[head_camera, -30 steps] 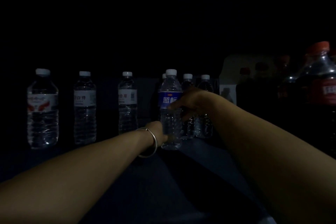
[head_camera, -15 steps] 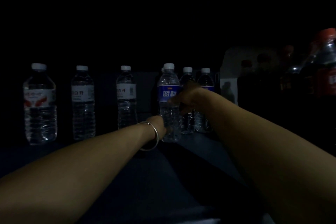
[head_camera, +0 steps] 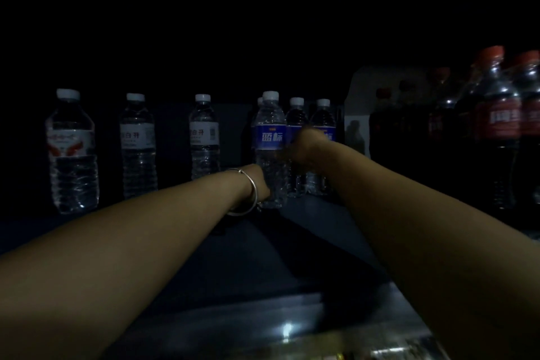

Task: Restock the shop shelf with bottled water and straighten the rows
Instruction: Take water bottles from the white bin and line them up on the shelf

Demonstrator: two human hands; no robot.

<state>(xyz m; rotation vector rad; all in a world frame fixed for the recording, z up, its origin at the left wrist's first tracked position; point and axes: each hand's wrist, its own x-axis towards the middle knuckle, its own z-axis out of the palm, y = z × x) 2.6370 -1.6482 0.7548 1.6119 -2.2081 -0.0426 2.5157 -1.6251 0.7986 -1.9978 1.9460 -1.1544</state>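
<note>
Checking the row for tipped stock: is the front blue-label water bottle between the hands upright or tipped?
Upright. The blue-label water bottle stands on the shelf, white cap straight above its base, both hands at it.

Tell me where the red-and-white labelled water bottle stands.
In the head view, the red-and-white labelled bottle stands far left on the shelf, beside a white-labelled bottle.

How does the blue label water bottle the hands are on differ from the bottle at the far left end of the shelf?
The blue-label bottle has a dark blue band; the far-left bottle has a white label with red marks. The left hand and right hand touch the blue-label one; the far-left one stands untouched. Both are upright, clear and white-capped.
</note>
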